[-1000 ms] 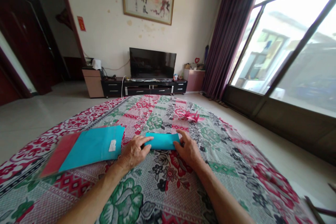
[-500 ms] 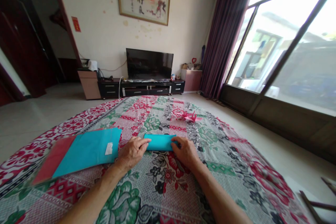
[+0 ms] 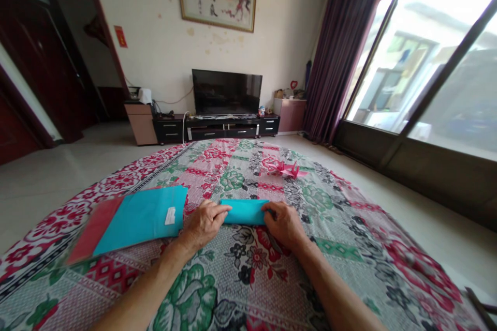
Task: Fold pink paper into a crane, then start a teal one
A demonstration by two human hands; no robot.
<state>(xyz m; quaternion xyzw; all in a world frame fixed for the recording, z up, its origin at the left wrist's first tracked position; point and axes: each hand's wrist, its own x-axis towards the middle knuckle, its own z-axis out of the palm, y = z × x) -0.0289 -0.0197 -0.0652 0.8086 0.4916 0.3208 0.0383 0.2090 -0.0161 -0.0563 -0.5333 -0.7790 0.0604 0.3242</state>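
Observation:
A folded strip of blue paper [image 3: 246, 212] lies crosswise on the patterned tablecloth [image 3: 186, 295] in front of me. My left hand [image 3: 205, 221] grips its left end, thumb and forefinger closed on the edge. At the right end, my right hand [image 3: 285, 221] pinches the paper with curled fingers. The undersides of both grips are hidden. Left of my left hand lies a clear packet of blue and red paper sheets [image 3: 142, 220] with a small white label. Beyond the strip, to the right, sit pink folded-paper pieces [image 3: 288, 169] with pointed tips.
The round table's cloth hangs to a curved far edge. Past it stand a low black TV cabinet [image 3: 221, 131] and a television [image 3: 227, 94]. A purple curtain [image 3: 330, 57] and a large window are at the right. A dark frame piece [image 3: 479, 305] shows at lower right.
The whole view has shifted slightly, so everything appears a little further right. Both hands stay on the ends of the blue paper, which looks folded the same way.

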